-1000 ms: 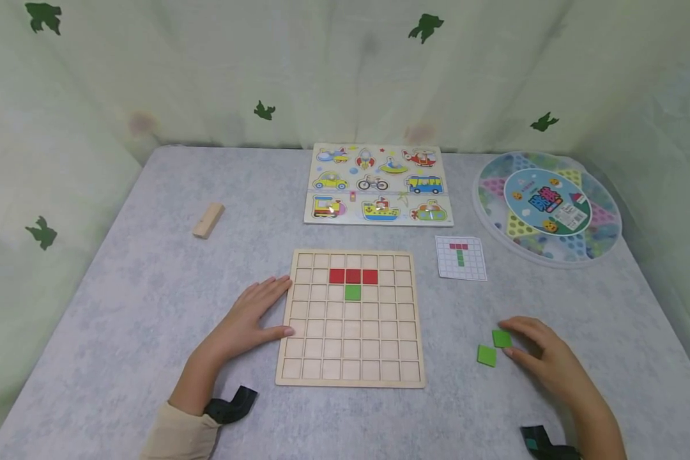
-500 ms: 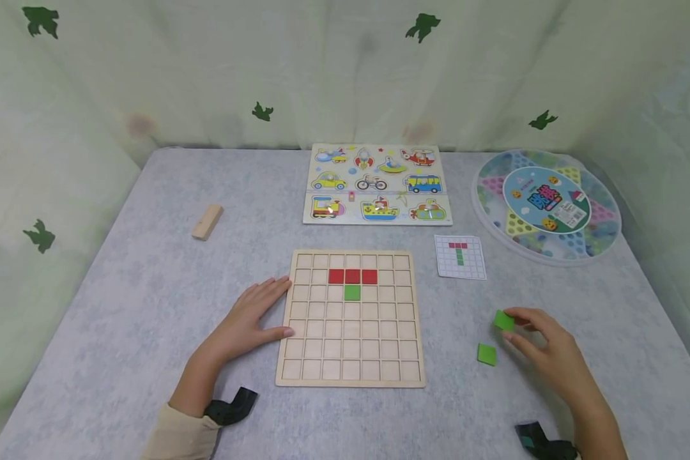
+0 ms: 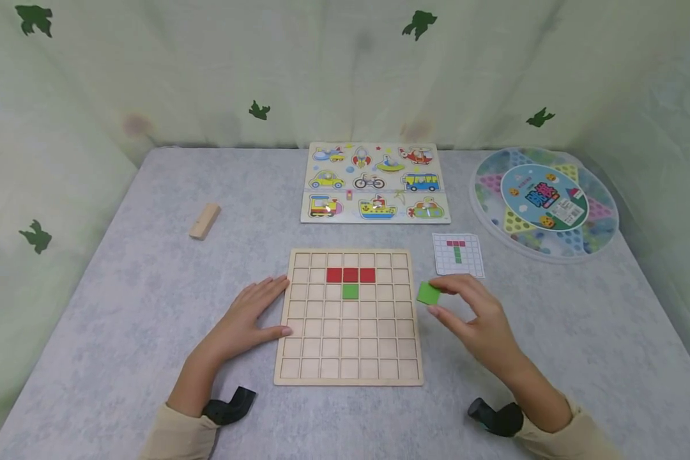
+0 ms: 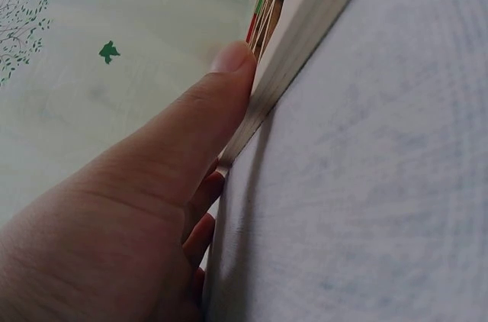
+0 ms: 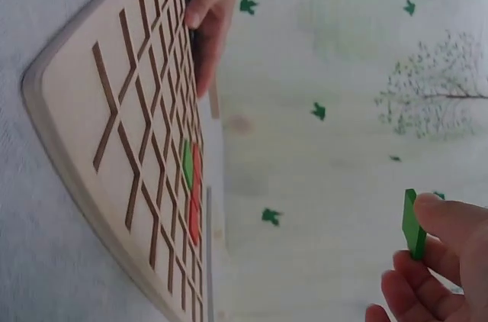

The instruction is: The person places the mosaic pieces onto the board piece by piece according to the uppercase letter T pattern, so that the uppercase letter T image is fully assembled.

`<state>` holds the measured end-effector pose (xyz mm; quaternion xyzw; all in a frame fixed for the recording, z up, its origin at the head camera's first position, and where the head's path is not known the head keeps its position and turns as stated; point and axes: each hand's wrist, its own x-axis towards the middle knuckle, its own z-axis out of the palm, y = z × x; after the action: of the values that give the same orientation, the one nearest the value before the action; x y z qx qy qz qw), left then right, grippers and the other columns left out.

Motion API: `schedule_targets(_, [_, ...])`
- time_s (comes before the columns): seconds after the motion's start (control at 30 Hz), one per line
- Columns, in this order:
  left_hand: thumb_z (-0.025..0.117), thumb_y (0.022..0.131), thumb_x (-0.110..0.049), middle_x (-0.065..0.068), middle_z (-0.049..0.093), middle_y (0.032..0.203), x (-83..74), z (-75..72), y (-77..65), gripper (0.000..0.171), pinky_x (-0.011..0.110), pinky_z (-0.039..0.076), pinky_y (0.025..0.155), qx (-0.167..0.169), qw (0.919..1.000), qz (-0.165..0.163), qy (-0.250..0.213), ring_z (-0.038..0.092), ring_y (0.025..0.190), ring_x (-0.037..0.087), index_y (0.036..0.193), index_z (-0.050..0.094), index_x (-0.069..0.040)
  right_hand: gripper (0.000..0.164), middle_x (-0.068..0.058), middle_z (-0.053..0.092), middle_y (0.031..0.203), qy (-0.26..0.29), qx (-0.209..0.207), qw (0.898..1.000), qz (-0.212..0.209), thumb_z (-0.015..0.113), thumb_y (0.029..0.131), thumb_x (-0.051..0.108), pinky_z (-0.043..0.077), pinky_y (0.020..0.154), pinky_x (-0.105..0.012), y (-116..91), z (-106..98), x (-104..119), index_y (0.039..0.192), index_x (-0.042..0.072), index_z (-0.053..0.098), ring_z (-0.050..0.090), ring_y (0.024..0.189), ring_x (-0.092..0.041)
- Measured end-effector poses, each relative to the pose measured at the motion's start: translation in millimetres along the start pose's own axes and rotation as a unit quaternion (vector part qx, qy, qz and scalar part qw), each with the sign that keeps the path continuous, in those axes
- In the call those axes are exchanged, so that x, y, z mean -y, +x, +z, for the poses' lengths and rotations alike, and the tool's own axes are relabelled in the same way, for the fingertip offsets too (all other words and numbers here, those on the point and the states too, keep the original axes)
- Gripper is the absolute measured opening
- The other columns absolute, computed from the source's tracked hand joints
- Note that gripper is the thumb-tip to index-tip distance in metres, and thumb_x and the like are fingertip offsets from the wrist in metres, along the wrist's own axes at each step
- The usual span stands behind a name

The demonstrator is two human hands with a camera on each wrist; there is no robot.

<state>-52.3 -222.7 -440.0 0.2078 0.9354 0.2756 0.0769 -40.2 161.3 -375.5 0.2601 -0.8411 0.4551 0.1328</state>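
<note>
My right hand (image 3: pixel 483 326) pinches a green square tile (image 3: pixel 429 294) between thumb and fingers, just off the right edge of the wooden grid board (image 3: pixel 351 345). In the right wrist view the same green tile (image 5: pixel 412 224) is seen nearly edge-on, held above the table. Three red tiles (image 3: pixel 351 275) fill a row of cells near the board's top, and one green tile (image 3: pixel 350 292) sits below the middle one. My left hand (image 3: pixel 244 322) rests against the board's left edge, fingers extended and thumb (image 4: pixel 229 70) touching the rim. A second loose green tile is hidden behind my right hand.
A printed pattern card (image 3: pixel 459 255) lies right of the board. Behind stand a vehicle picture puzzle (image 3: pixel 376 185) and a round game box (image 3: pixel 546 204). A small wooden block (image 3: pixel 205 221) lies at the left. Curtains (image 3: pixel 345 70) border the table.
My right hand has lifted one green tile from the table and carried it left to the board's edge. My left hand stays on the board.
</note>
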Motion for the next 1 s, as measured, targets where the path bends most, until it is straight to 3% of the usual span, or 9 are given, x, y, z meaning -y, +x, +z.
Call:
schedule_targets(0.17, [0.063,0.075,-0.054,0.006,0.027,0.145,0.3,-0.1,-0.6,0.087,0.039,0.005,0.108,-0.002,1.0,0.003,-0.001,0.018,0.133,0.026,0.142,0.027,-0.011,0.038,-0.003,0.057,0.107,0.045,0.034,0.998,-0.003,0.071,0.075,0.001,0.045,0.081,-0.024,13,30,7,0.111,0.005,0.059,0.051,0.095,-0.016])
schedule_targets(0.33, [0.063,0.075,-0.054,0.005,0.026,0.145,0.9,-0.2,-1.0,0.087,0.038,0.004,0.108,-0.002,1.0,0.004,0.001,0.018,0.133,0.026,0.143,0.026,-0.012,0.038,-0.001,0.058,0.105,0.064,0.053,0.996,-0.009,0.071,0.073,-0.001,0.048,0.076,-0.033,18,60,2,0.109,0.005,0.06,0.052,0.091,-0.016])
schedule_targets(0.47, [0.063,0.075,-0.054,0.006,0.027,0.145,1.1,-0.1,-0.9,0.087,0.039,0.005,0.108,-0.003,1.0,0.005,0.003,0.018,0.133,0.026,0.143,0.027,-0.012,0.035,0.002,0.057,0.105,0.066,0.088,0.994,0.006,0.071,0.076,0.006,0.048,0.079,-0.031,18,81,-9,0.109,0.006,0.06,0.052,0.094,-0.011])
schedule_targets(0.67, [0.063,0.075,-0.054,0.005,0.027,0.145,1.1,0.6,-0.6,0.087,0.038,0.004,0.108,-0.002,1.0,0.003,0.0,0.017,0.133,0.026,0.143,0.027,-0.012,0.029,0.008,0.056,0.106,0.055,0.146,0.986,0.056,0.067,0.082,0.018,0.044,0.085,-0.026,20,96,-22,0.109,0.01,0.061,0.049,0.099,-0.005])
schedule_targets(1.0, [0.063,0.075,-0.055,0.007,0.027,0.144,1.7,1.2,-0.3,0.087,0.038,0.004,0.108,-0.002,1.0,0.002,0.003,0.017,0.133,0.026,0.143,0.026,-0.012,0.027,0.007,0.052,0.095,-0.01,0.17,0.985,0.032,0.07,0.079,0.025,0.041,0.069,-0.024,21,106,-30,0.104,0.017,0.064,0.045,0.083,-0.006])
